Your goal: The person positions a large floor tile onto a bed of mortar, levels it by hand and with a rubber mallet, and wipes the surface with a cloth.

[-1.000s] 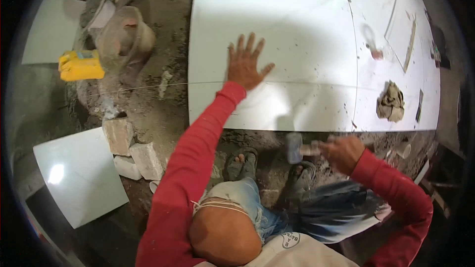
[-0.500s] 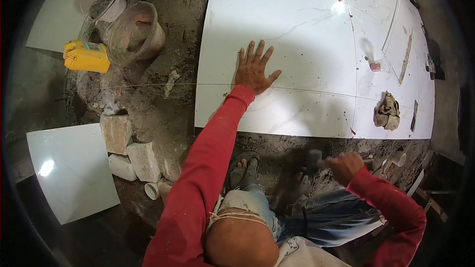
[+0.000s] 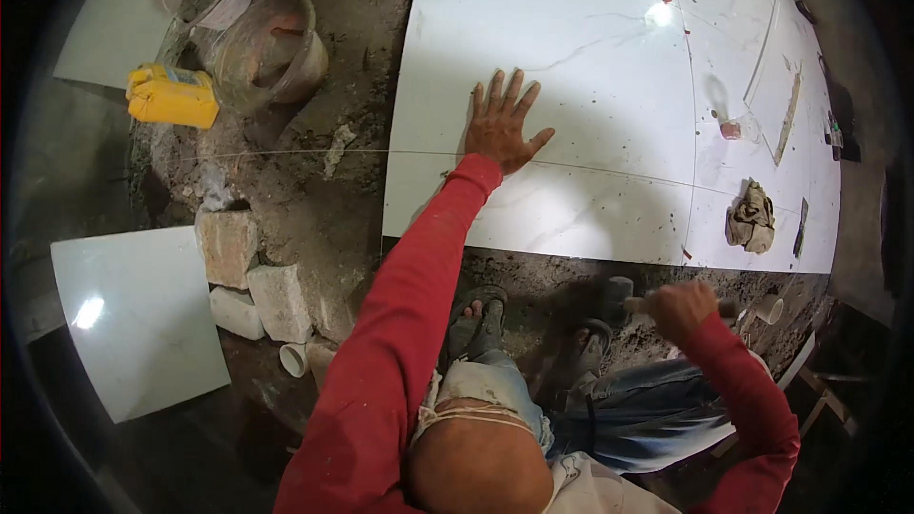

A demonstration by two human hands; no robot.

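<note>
My left hand (image 3: 500,133) lies flat on a large white marbled tile (image 3: 562,209), palm down with its fingers spread. A taut string (image 3: 609,171) crosses the tiles close to that wrist. My right hand (image 3: 683,311) is wrapped round the handle of a mallet (image 3: 618,301), whose dark head points left. The mallet is held off the near edge of the tiles, over the dirt and close to my right foot. A crumpled, dirty cloth (image 3: 752,217) lies on the tile beyond my right hand.
At the left are a yellow container (image 3: 172,96), a mortar-stained bucket (image 3: 271,57), pale blocks (image 3: 276,303) and a loose tile (image 3: 143,324). A clear cup-like thing (image 3: 731,129) and a thin strip (image 3: 788,119) lie on the right tiles. A white cup (image 3: 768,308) stands in the dirt.
The right hand and mallet have shifted slightly right and, for the hand, a little higher in view. My left hand stays flat on the tile while the whole view has moved slightly.
</note>
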